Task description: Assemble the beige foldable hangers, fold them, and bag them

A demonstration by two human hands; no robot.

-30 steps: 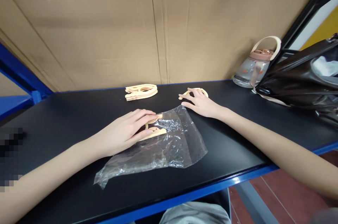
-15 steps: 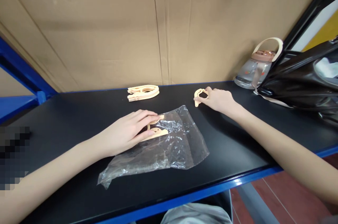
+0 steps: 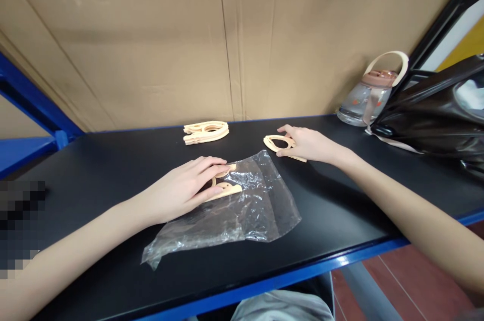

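My left hand lies over a cream plastic folding hanger, thumb on one arm and fingers on the other. Beneath that hand spreads a clear plastic bag; whether this hanger is inside it or on top I cannot tell. My right hand is at a second cream folding hanger, which lies on the black tabletop. Its thumb is at the hanger's near edge and the index finger is raised apart from it. More folded cream hangers, seemingly stacked, lie farther back.
A cardboard wall closes off the back of the black table. On the right stand a clear bottle with a handle and a shiny dark bag. A blue frame edge runs along the front.
The hanger at my right hand has gone from upright to flat, nearer the middle of the table. My right fingers have spread. The left hand has stayed in place.
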